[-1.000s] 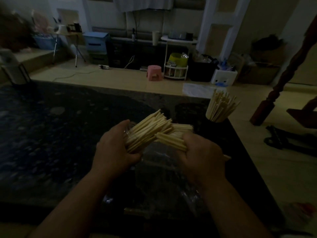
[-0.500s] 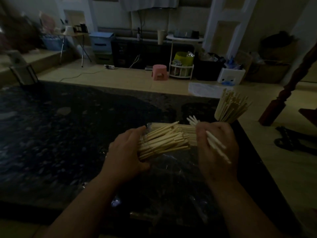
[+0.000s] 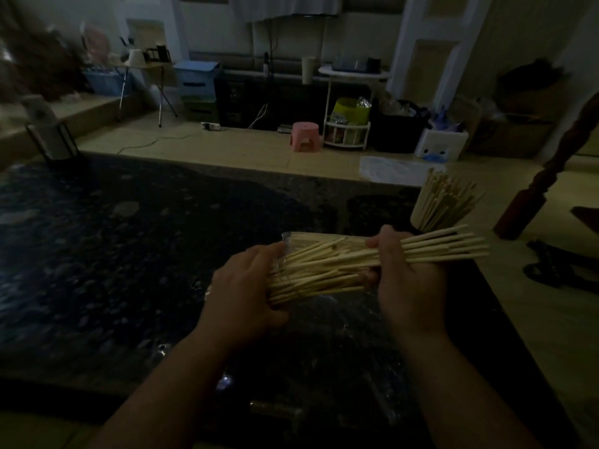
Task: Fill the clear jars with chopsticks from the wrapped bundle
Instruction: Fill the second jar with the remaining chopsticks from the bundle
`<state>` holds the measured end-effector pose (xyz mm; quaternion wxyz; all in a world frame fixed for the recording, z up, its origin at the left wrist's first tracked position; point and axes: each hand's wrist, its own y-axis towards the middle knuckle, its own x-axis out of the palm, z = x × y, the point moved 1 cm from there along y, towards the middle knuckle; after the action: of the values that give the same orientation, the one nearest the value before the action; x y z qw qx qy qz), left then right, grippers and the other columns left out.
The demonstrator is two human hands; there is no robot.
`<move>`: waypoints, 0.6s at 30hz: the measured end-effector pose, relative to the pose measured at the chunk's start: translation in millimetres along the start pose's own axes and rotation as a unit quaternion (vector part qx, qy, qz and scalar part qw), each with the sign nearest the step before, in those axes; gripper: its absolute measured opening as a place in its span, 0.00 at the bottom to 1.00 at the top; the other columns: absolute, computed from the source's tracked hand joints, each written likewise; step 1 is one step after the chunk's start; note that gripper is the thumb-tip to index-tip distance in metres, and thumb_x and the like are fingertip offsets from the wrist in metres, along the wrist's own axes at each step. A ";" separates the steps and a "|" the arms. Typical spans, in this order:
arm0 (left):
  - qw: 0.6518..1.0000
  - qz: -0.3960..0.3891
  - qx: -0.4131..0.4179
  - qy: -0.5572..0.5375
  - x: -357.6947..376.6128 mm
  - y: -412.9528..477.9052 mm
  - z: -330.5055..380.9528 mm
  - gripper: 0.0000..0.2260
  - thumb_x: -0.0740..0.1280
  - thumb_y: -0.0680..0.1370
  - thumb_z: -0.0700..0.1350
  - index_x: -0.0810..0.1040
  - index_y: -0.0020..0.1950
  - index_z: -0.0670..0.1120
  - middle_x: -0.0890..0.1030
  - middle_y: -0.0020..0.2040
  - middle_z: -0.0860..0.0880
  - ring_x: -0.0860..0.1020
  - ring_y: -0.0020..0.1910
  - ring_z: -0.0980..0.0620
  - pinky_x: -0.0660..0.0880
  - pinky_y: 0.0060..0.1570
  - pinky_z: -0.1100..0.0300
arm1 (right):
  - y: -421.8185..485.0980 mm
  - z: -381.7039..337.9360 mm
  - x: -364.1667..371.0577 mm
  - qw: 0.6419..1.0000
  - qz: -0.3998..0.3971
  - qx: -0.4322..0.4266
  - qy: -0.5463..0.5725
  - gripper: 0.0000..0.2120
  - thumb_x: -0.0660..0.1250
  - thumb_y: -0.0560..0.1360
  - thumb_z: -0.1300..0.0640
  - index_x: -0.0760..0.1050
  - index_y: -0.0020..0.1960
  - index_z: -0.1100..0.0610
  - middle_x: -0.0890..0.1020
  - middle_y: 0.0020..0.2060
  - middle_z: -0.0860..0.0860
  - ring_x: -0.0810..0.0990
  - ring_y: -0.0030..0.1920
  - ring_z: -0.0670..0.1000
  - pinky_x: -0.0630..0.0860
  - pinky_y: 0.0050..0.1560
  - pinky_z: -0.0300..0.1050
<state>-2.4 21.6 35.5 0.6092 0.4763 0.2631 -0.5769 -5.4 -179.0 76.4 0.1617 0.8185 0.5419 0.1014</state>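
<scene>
Our left hand [image 3: 246, 286] grips the wrapped bundle [image 3: 317, 270] above the dark table [image 3: 129, 254] while our right hand [image 3: 408, 280] clasps a handful of chopsticks [image 3: 453, 246] half drawn out; we should pull them straight sideways, bundle steady. The jar [image 3: 428, 215] just beyond already bristles with sticks, which may block the way in.

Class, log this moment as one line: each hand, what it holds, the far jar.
left hand: grips wrapped bundle | right hand: grips handful of chopsticks jutting right from bundle | jar: upright, chopsticks inside
</scene>
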 end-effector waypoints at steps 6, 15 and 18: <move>0.999 0.002 0.027 -0.018 1.7 -2.1 0.5 0.45 0.78 0.60 0.52 0.62 0.74 0.58 0.69 0.70 0.54 0.67 0.67 0.51 0.61 0.63 0.55 | 4.9 6.4 -3.0 0.996 -0.062 0.061 -0.025 0.11 0.65 0.78 0.53 0.80 0.39 0.53 0.82 0.31 0.44 0.80 0.35 0.38 0.72 0.35 0.28; 0.999 -0.003 0.045 -0.020 2.6 -2.1 0.0 0.45 0.77 0.61 0.54 0.61 0.75 0.57 0.67 0.71 0.54 0.67 0.67 0.52 0.61 0.63 0.56 | 9.9 6.6 -1.6 0.967 0.041 0.175 0.181 0.09 0.62 0.79 0.55 0.74 0.41 0.52 0.77 0.35 0.49 0.77 0.37 0.50 0.72 0.39 0.46; 0.999 -0.005 0.050 -0.013 2.8 -2.4 0.8 0.46 0.78 0.61 0.54 0.60 0.76 0.57 0.66 0.71 0.54 0.66 0.68 0.52 0.60 0.65 0.55 | 3.5 8.9 2.9 0.983 -0.003 0.175 0.062 0.10 0.64 0.77 0.57 0.77 0.38 0.53 0.79 0.34 0.49 0.78 0.37 0.50 0.73 0.35 0.42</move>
<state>-4.3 19.9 32.7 0.5850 0.4972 0.2291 -0.5985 1.8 -179.0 69.5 -0.0179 0.8245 0.5629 0.0549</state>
